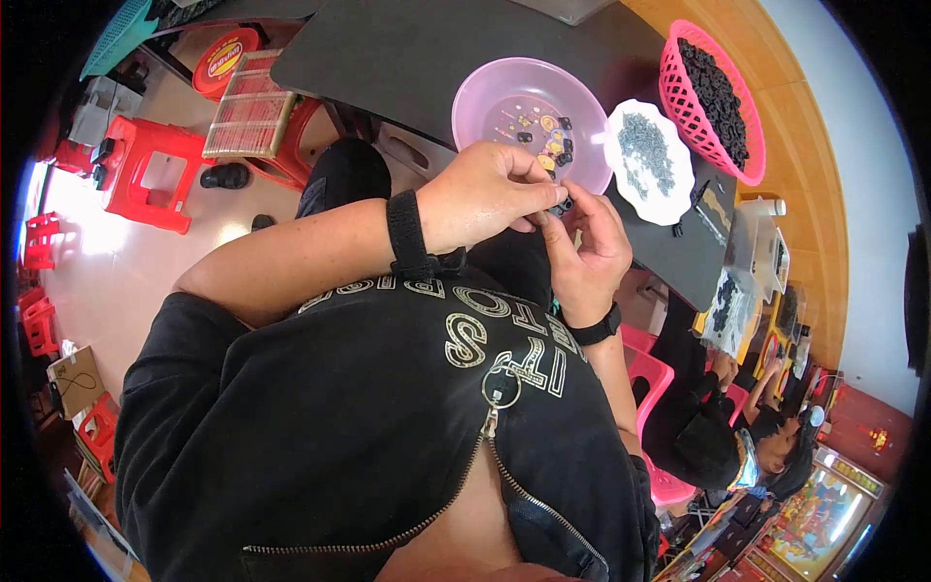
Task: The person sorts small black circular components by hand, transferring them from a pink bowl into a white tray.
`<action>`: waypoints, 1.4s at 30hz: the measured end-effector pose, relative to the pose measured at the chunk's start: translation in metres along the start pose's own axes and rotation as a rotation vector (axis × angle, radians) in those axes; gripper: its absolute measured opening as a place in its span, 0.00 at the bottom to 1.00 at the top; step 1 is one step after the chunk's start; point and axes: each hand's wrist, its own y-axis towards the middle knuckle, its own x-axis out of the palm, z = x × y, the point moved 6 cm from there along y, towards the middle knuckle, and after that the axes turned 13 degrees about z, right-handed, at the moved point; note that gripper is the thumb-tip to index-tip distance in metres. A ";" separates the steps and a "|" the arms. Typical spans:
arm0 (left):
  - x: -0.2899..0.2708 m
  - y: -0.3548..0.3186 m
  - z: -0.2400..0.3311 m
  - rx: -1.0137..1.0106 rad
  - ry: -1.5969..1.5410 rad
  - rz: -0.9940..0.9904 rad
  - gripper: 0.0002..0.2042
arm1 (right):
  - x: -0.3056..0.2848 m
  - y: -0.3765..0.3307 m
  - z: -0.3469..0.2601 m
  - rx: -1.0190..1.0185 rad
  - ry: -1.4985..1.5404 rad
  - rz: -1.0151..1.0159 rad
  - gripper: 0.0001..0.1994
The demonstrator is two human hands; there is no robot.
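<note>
My left hand (485, 194) and my right hand (590, 252) meet at the near rim of a pink plastic basin (475, 102). Between their pinched fingertips is a small black part (562, 206), mostly covered by the fingers, so its exact kind cannot be made out. Several similar black pieces (566, 145) lie in the basin, whose bottom carries a yellow printed pattern. Right of the basin stands a white scalloped plate (623, 184) with a pile of small grey metal pieces (645, 145), too small to name.
Farther right, a pink lattice basket (690, 126) is full of black parts (716, 102). The dark table (388, 58) carries all these containers. Red stools (145, 175) stand on the floor at left. Another person (703, 436) sits at the far right beside trays and boxes.
</note>
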 end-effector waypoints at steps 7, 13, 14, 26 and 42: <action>0.000 0.000 -0.001 0.005 -0.005 -0.001 0.08 | 0.002 -0.001 0.002 0.037 0.035 -0.015 0.16; -0.001 -0.003 -0.001 -0.016 0.020 -0.013 0.08 | 0.002 -0.002 0.004 0.058 0.062 -0.024 0.13; -0.001 -0.002 -0.002 -0.007 0.014 -0.018 0.08 | 0.001 -0.002 0.002 0.037 0.045 -0.025 0.13; 0.000 -0.005 -0.001 -0.021 0.006 -0.070 0.07 | -0.002 -0.001 -0.007 -0.138 -0.091 -0.042 0.10; -0.015 0.004 0.004 0.009 -0.069 0.025 0.09 | -0.008 -0.001 0.022 0.338 -0.010 -0.253 0.10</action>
